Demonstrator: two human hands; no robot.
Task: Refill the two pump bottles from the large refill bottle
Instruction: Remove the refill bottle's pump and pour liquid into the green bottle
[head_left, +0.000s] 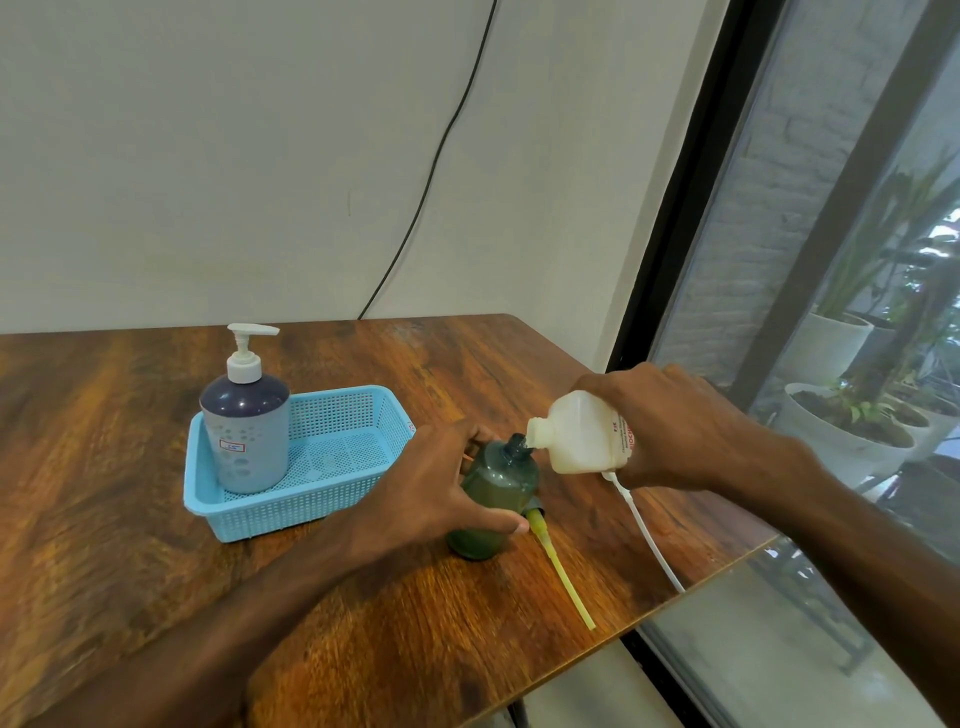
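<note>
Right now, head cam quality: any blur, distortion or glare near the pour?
Head view: wide-angle bend curves the window frame and table edge; near forearms are soft with motion blur; refill bottle and green bottle are fairly sharp; daylight sheen on the tabletop, no glare on the necks.

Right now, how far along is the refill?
Done, seemingly: grey-blue pump bottle stands capped in the light-blue plastic basket. In hand: right hand tips the white refill bottle over the open green bottle, steadied by left hand. Left: refitting the yellow-tubed pump.
</note>
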